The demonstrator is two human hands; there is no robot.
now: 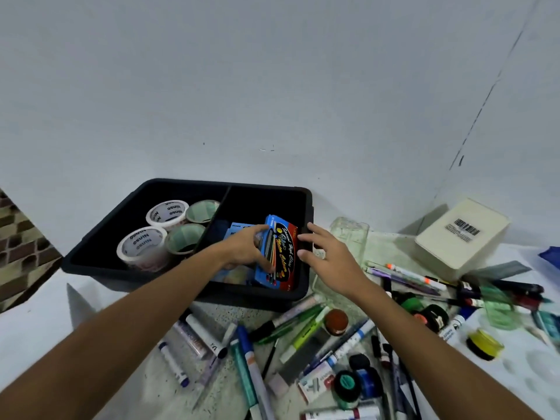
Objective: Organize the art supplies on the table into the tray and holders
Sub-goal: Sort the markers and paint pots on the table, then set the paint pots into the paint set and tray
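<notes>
- Right now both my forearms stretch forward from the near edge toward the black tray (100, 262), which sits against the far wall.
- My left hand (245, 248) reaches into the tray's right compartment, its fingers curled around the left side of a blue-and-red colour box (280, 253) that stands tilted there.
- My right hand (325, 253) hovers at the tray's right rim, fingers spread and relaxed, fingertips at the box's right edge; I cannot tell if they touch it.
- Four tape rolls (142, 245) sit in the tray's left compartment.
- Markers (206, 333), pens and small paint jars (336, 322) lie scattered on the table near me and to the right.
- Further right, a cream box (460, 237) rests by the wall.
</notes>
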